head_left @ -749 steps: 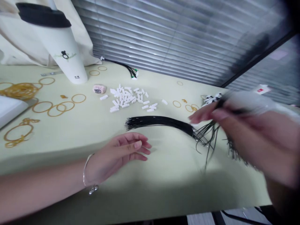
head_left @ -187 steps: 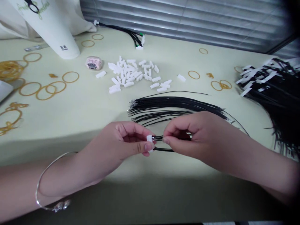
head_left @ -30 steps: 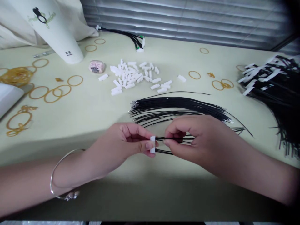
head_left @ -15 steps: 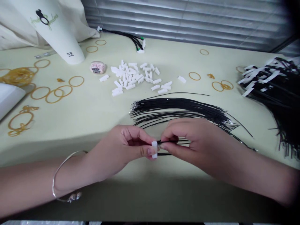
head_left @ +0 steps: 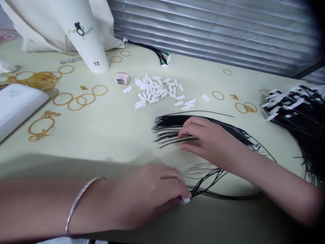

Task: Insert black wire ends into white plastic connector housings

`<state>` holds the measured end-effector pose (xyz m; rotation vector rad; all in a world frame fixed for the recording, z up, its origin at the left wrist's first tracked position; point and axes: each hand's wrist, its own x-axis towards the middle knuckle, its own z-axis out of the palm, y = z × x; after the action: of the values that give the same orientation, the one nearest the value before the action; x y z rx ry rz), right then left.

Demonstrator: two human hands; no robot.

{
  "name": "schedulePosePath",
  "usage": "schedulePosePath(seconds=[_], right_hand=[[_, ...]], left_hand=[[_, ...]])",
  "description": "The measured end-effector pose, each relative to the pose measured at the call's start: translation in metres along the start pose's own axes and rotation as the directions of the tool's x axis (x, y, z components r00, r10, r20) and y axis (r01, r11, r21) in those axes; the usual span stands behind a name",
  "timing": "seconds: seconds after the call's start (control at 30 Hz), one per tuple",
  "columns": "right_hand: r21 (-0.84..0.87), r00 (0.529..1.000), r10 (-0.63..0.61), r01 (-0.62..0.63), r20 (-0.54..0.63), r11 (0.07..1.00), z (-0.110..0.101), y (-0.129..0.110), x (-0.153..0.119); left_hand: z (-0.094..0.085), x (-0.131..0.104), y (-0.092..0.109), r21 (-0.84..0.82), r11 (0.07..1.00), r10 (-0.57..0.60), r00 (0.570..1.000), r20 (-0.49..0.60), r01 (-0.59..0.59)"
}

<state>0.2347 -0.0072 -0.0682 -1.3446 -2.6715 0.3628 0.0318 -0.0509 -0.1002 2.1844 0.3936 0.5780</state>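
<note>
Low in the head view, my left hand (head_left: 154, 189) is closed on a white connector housing (head_left: 186, 200), mostly hidden under the fingers. Black wires (head_left: 215, 176) run out of it to the right and loop across the table. Farther up, my right hand (head_left: 205, 135) reaches over a bundle of loose black wires (head_left: 165, 122) with bare metal terminals at their ends. Its thumb and fingers are apart, near the closest wires of the bundle, with nothing gripped between them. A pile of white connector housings (head_left: 154, 89) lies beyond the bundle.
Finished-looking black wires with white connectors (head_left: 299, 115) are heaped at the right. Rubber bands (head_left: 63, 99) lie on the left, near a white box-shaped object (head_left: 20, 105). A white tumbler (head_left: 93, 47), a small pink item (head_left: 122, 78) and a wire harness (head_left: 152, 51) stand or lie behind.
My left hand has moved down and nearer with the connector housing. My right hand has let go of the wires at the housing and moved up to the loose bundle. The view has shifted left.
</note>
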Motion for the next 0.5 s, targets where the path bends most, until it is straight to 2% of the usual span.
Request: schedulePosePath(seconds=[0.13,0.27,0.43,0.5], right_hand=[[-0.01,0.998,0.026,-0.026,0.057,1.0,-0.003,0.004,-0.004],[-0.057,1.0,0.014,-0.013,0.015,0.998,-0.006,-0.005,-0.005],[-0.091,0.993,-0.119,0.119,0.009,0.989,-0.004,-0.021,0.002],[-0.108,0.992,-0.129,0.129,0.008,0.986,0.0,-0.023,0.007]], left_hand=[[0.0,0.0,-0.001,0.013,1.0,0.015,1.0,-0.007,-0.014],[0.001,0.001,-0.003,-0.002,0.999,0.037,0.999,-0.005,-0.037],[0.001,0.0,-0.004,-0.042,0.999,0.03,1.0,0.008,-0.03],[0.0,0.0,-0.004,-0.055,0.998,0.013,1.0,0.014,-0.012]])
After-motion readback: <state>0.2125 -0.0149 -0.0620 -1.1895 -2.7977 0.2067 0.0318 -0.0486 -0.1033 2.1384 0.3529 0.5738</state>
